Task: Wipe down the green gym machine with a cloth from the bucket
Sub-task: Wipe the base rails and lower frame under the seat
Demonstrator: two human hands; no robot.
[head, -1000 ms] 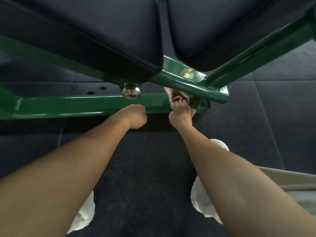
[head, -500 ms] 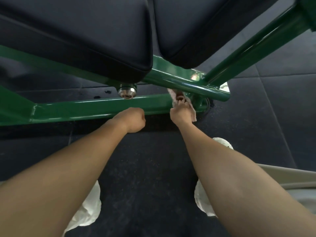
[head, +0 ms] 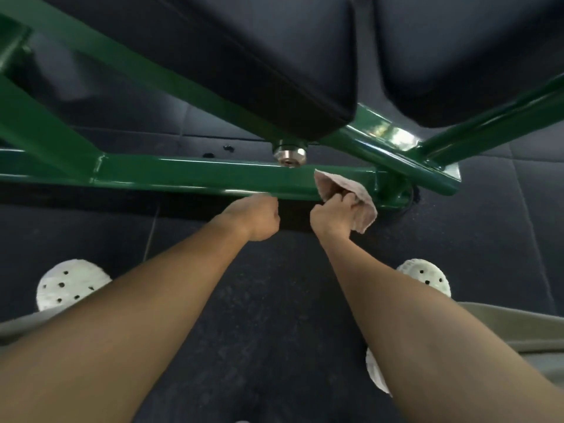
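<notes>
1. The cloth is bunched in the right hand, pinched between curled fingers and thumb. It is pressed to the lower bar of the machine, near the welded joint at the bar's right end.
2. The left hand is seen at the bar's lower edge with its fingers curled. Whether the bar is gripped cannot be told.
3. The cloth is judged light, soft and limp. It is best taken as a wad at its middle, so that loose corners are not dragged.
4. One pale corner is raised above the hand; another hangs below it.
5. The frame is made of stiff steel tube, painted a glossy, smooth green, and is probably slippery when wet.
6. Black pads with rounded corners are mounted above, and a bare metal knob sits beneath one.
7. The floor is laid with dark speckled tiles. Perforated white shoes are seen on it.
8. No bucket is in view.
</notes>
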